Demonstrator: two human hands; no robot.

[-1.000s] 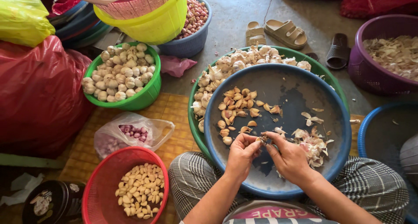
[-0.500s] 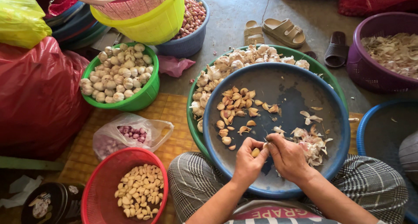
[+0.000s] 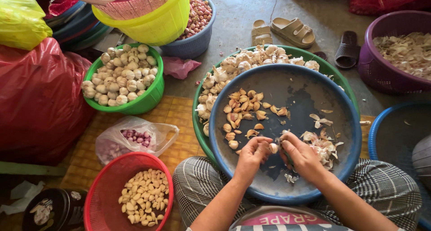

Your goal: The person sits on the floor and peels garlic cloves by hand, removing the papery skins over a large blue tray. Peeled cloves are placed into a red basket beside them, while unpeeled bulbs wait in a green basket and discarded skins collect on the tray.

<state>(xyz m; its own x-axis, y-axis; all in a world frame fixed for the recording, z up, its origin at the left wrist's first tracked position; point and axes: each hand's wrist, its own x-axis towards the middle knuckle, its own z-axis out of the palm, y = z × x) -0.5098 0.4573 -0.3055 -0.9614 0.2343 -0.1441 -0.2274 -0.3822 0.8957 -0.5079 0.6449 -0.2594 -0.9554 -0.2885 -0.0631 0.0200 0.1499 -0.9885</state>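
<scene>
The person sits cross-legged at the bottom of the frame with a wide blue tray (image 3: 314,85) resting on the lap. Both hands meet just below the tray's middle. The left hand (image 3: 251,152) pinches a garlic clove (image 3: 273,147) between thumb and fingertips, and the right hand (image 3: 301,154) is curled close against the same clove from the other side; whether it holds a small tool cannot be told. Left of the hands, in the tray's left half, lies a loose heap of unpeeled cloves (image 3: 244,112). To the right of the hands sits a small pile of papery skins (image 3: 321,143).

The tray lies over a green basin (image 3: 200,137) whose upper rim shows broken garlic heads (image 3: 244,65). At the left of the frame a green basket (image 3: 148,101) holds whole garlic bulbs (image 3: 119,78). At the lower left a red basket (image 3: 101,190) holds peeled cloves (image 3: 143,195), and just above it lies a clear plastic bag (image 3: 157,134) with small red shallots. A purple basin (image 3: 375,67) of skins stands at the upper right, with sandals (image 3: 292,31) on the floor at top centre.
</scene>
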